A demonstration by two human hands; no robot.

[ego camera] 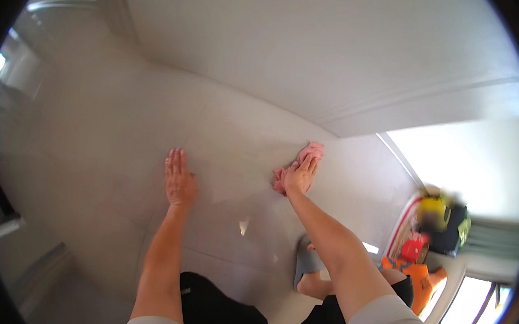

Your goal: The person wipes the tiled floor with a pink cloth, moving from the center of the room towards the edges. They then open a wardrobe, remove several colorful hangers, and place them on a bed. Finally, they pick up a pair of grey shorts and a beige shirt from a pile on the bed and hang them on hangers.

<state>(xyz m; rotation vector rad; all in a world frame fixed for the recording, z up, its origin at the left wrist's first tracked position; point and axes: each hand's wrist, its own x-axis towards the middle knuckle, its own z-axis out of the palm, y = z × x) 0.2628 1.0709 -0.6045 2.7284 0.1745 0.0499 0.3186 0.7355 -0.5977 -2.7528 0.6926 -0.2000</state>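
My right hand [300, 178] lies on a crumpled pink cloth [313, 150] and presses it against the glossy light-grey tiled floor [107, 142]. Folds of the cloth stick out past the fingertips and at the thumb side. To the left, my left hand [180, 183] rests flat with its palm down and its fingers stretched out. It holds nothing, and bare floor separates it from the cloth.
A pale wall [294, 51] rises beyond both hands and ends at a corner on the right. My foot in a grey slipper [307, 264] is below my right forearm. Farther right are a red-bordered rug [401, 230], a red item [413, 247] and an orange item [421, 284].
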